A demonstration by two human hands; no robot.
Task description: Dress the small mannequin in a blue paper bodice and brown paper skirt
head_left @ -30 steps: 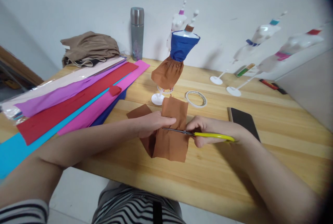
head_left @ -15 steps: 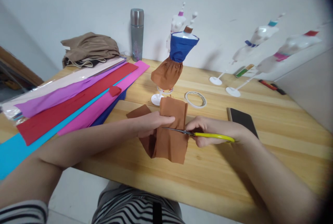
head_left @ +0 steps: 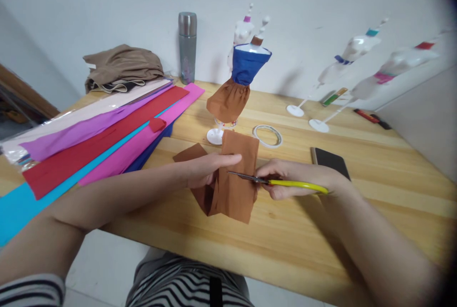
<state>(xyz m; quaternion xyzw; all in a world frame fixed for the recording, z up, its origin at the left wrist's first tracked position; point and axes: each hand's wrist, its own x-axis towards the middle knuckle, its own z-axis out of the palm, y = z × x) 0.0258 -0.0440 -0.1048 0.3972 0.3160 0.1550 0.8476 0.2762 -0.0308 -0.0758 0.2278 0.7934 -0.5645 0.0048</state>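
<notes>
A folded piece of brown crepe paper [head_left: 233,195] lies on the wooden table [head_left: 293,240] in front of me. My left hand [head_left: 207,168] pinches its upper part, fingers pressed on the sheet. My right hand [head_left: 291,178] is closed round the yellow-handled scissors [head_left: 282,183], whose blades lie across the paper from the right. Behind stands a small mannequin [head_left: 235,83] in a blue and brown paper dress.
Long coloured paper sheets [head_left: 93,140] cover the left of the table, with a brown cloth bundle [head_left: 123,66] and a metal flask [head_left: 187,46] behind. A tape ring [head_left: 267,135], a dark phone [head_left: 330,160] and bare white mannequins [head_left: 357,74] sit to the right.
The scissors have drawn back slightly to the right across the brown paper, and the paper's upper part has tilted a little. My left hand keeps its hold.
</notes>
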